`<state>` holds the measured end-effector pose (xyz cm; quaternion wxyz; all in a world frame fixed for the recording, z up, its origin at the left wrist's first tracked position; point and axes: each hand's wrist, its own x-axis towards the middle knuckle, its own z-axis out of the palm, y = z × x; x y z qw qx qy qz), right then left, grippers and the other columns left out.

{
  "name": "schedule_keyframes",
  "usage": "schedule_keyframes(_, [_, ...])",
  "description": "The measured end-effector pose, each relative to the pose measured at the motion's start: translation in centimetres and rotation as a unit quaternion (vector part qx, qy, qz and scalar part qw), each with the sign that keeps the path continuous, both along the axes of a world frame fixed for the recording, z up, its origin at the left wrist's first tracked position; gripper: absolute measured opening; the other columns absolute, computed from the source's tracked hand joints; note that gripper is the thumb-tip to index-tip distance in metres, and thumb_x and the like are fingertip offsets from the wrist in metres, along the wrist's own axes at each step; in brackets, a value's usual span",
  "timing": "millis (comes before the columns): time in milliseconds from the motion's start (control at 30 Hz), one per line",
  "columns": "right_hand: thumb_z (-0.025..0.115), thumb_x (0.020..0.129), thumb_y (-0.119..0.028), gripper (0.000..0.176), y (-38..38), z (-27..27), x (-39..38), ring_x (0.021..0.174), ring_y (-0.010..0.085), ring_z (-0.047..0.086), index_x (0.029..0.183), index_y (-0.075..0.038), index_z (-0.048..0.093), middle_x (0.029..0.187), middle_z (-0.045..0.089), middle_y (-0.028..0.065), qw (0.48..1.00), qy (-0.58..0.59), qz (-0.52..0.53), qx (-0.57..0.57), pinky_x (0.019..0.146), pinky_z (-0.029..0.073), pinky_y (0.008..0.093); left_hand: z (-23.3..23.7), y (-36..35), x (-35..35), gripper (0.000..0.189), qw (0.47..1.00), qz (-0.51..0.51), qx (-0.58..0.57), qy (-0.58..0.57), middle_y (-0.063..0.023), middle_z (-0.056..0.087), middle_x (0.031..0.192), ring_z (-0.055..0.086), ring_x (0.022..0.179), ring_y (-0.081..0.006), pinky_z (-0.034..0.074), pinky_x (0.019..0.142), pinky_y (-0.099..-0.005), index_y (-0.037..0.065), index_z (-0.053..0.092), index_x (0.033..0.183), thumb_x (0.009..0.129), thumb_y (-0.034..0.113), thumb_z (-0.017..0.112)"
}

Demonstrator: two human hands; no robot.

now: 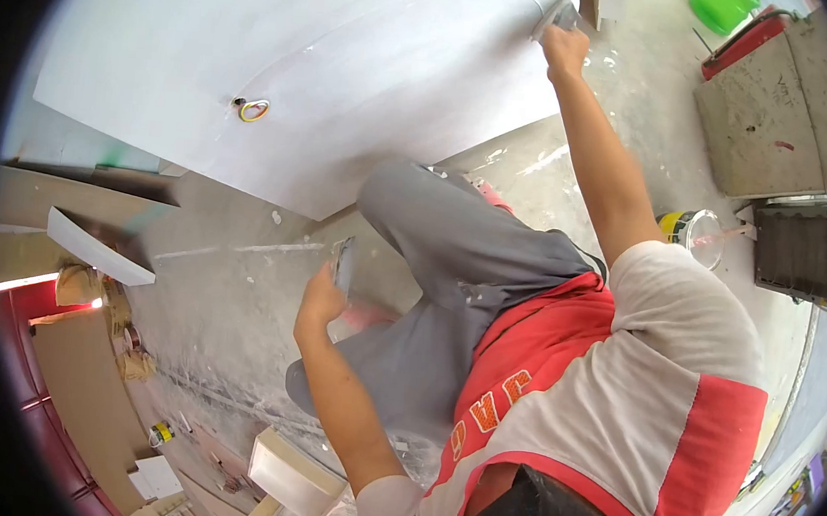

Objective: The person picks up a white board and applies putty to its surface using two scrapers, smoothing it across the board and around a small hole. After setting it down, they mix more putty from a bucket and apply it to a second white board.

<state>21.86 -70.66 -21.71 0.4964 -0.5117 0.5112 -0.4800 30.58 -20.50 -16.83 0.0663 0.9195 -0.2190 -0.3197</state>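
Note:
A large white panel [350,71] lies flat on the dusty concrete floor in front of me. My right hand [564,50] reaches out to the panel's far right edge and grips a putty knife [557,17] whose blade presses on the white surface. My left hand [319,299] hangs near my grey-trousered knee and holds a second flat scraper [344,263], blade pointing up, clear of the panel. A small yellow ring [252,110] sits on the panel towards its left.
An open tin with a yellow label [689,227] stands on the floor by my right arm. A grey slab [788,112] and a dark crate [811,257] are at right, a green tub [724,6] at top. Board offcuts [98,250] and a small box [293,475] lie at left.

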Motion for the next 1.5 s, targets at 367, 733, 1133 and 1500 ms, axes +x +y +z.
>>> schedule_keyframes(367, [0.059, 0.071, 0.0, 0.021, -4.5, -5.3, -1.1, 0.077, 0.0212, 0.06, 0.089, 0.011, 0.057, 0.086, 0.061, 0.0139, 0.939, -0.258, -0.133, 0.185, 0.065, 0.049, 0.0354, -1.7, 1.2, 1.6, 0.047, 1.0, 0.013, -0.001, -0.012, -0.0351, 0.055, 0.11, 0.051, 0.109, -0.0477, 0.04, 0.092, -0.0468, -0.004, 0.048, 0.12, 0.073, 0.0, 0.043])
schedule_keyframes(733, [0.061, 0.071, 0.001, 0.018, 1.5, 0.1, 2.2, 0.069, 0.0168, 0.058, 0.087, 0.008, 0.058, 0.078, 0.06, 0.009, 0.969, -0.246, 0.012, 0.035, 0.064, 0.045, 0.0295, -0.9, 1.4, 3.0, 0.055, 0.999, 0.024, -0.032, -0.033, -0.032, 0.057, 0.109, 0.052, 0.107, -0.0466, 0.042, 0.089, -0.0485, 0.003, 0.044, 0.129, 0.074, -0.003, 0.043])
schedule_keyframes(1133, [0.056, 0.074, -0.011, 0.026, 14.7, 5.3, 11.6, 0.082, 0.0249, 0.057, 0.095, 0.002, 0.065, 0.093, 0.058, 0.0161, 0.96, 0.03, 0.111, -0.257, 0.073, 0.046, 0.0327, 1.0, 3.4, 2.0, 0.048, 0.995, 0.042, -0.084, -0.045, -0.0263, 0.057, 0.116, 0.051, 0.113, -0.0401, 0.041, 0.094, -0.0448, 0.0, 0.046, 0.128, 0.08, -0.001, 0.041])
schedule_keyframes(1500, [0.061, 0.064, -0.005, 0.047, 24.8, 5.5, 20.1, 0.087, 0.0325, 0.053, 0.11, 0.002, 0.063, 0.09, 0.054, 0.0169, 0.83, 0.099, 0.142, -0.53, 0.071, 0.046, 0.0386, 1.8, 4.7, 1.3, 0.036, 0.991, 0.053, -0.094, -0.08, -0.0259, 0.062, 0.102, 0.057, 0.1, -0.0415, 0.045, 0.085, -0.0489, 0.001, 0.048, 0.12, 0.084, 0.003, 0.045])
